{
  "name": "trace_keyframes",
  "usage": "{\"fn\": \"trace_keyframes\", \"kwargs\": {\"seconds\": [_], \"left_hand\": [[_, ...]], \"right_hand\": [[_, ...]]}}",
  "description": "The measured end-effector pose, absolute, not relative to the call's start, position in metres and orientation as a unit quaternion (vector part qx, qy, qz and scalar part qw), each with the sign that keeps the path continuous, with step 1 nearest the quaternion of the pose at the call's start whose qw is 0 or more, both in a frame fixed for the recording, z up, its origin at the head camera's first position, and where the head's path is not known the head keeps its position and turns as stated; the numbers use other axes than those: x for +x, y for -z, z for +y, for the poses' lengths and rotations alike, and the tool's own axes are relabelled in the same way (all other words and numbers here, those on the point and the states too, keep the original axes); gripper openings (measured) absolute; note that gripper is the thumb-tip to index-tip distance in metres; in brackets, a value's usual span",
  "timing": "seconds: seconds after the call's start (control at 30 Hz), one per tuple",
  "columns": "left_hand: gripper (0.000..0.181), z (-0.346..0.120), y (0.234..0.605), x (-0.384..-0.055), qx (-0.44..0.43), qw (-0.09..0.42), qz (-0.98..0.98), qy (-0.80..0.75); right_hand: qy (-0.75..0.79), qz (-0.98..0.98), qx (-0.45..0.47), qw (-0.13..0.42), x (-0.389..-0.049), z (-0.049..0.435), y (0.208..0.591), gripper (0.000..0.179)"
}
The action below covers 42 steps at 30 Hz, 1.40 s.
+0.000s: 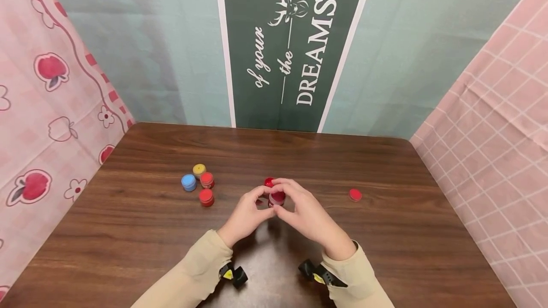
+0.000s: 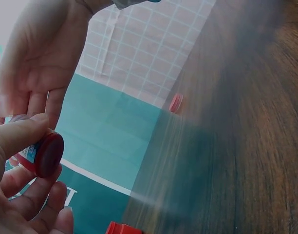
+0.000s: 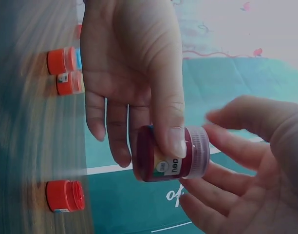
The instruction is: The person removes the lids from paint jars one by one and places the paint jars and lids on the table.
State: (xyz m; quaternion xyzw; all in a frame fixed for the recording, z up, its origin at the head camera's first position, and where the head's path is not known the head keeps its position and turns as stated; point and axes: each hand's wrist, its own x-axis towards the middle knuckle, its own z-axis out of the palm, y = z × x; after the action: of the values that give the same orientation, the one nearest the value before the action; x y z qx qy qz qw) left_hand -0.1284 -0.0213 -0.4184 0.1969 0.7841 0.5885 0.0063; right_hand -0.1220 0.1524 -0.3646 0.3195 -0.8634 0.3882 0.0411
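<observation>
Nearest, at the bottom of the head view, beige fabric sleeves (image 1: 197, 265) reach in from seven and five o'clock, each with a black wrist-worn device (image 1: 239, 277) at the cuff. The left hand (image 1: 245, 215) grasps a small round dark red jar (image 1: 277, 198) with a clear ribbed lid (image 3: 198, 152), its thumb pressed across the jar's printed label (image 3: 169, 166). The jar is held on its side above the bench (image 1: 385, 241), near the centre of the head view. The right hand (image 1: 306, 213) has its fingers curved about the lid end, thumb blurred; whether it grips the lid, I cannot tell.

Farther out on the dark brown wood-grain bench, taking the held jar as the clock's centre, a small red cylindrical jar (image 1: 206, 197) stands at nine o'clock, and a flat round red lid (image 1: 355, 195) lies at three o'clock. At about twelve o'clock, partly hidden by the fingers, is a glossy red jar (image 1: 269, 182), its threaded neck showing in the right wrist view. Toward ten o'clock cluster a blue jar (image 1: 188, 182), a second red jar (image 1: 207, 180) and, farthest of them, a yellow-topped jar (image 1: 199, 170).

Beyond, at twelve o'clock, hangs a pale teal cloth (image 1: 171, 61) with a dark green, white-lettered panel (image 1: 274, 113).
</observation>
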Motion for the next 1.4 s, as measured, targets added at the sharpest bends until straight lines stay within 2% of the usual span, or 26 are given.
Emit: {"fn": "trace_keyframes", "kwargs": {"seconds": [0.2,0.33,0.47,0.7,0.83,0.97,1.13,1.4], "left_hand": [[0.028,-0.020,0.418,-0.128,0.185,0.009,0.783,-0.594],[0.027,-0.019,0.417,-0.127,0.179,0.013,0.786,-0.591],[0.027,-0.020,0.418,-0.127,0.175,0.012,0.793,-0.583],[0.027,-0.023,0.422,-0.121,0.161,0.020,0.800,-0.578],[0.025,-0.022,0.415,-0.117,0.164,0.019,0.790,-0.591],[0.026,-0.022,0.413,-0.119,0.168,0.019,0.782,-0.600],[0.027,-0.022,0.422,-0.123,0.170,0.020,0.788,-0.592],[0.028,-0.022,0.421,-0.124,0.170,0.013,0.793,-0.585]], "right_hand": [[-0.339,-0.906,0.236,0.089,-0.122,0.149,0.367,0.046],[-0.318,-0.922,0.202,0.085,-0.122,0.148,0.369,0.038],[-0.341,-0.912,0.218,0.059,-0.123,0.148,0.371,0.030],[-0.351,-0.892,0.283,0.023,-0.121,0.149,0.373,0.032],[-0.359,-0.889,0.284,0.033,-0.120,0.148,0.375,0.033],[-0.341,-0.907,0.241,0.061,-0.119,0.146,0.373,0.045],[-0.319,-0.926,0.194,0.059,-0.117,0.145,0.372,0.035],[-0.348,-0.899,0.263,0.044,-0.120,0.147,0.370,0.030]]}}
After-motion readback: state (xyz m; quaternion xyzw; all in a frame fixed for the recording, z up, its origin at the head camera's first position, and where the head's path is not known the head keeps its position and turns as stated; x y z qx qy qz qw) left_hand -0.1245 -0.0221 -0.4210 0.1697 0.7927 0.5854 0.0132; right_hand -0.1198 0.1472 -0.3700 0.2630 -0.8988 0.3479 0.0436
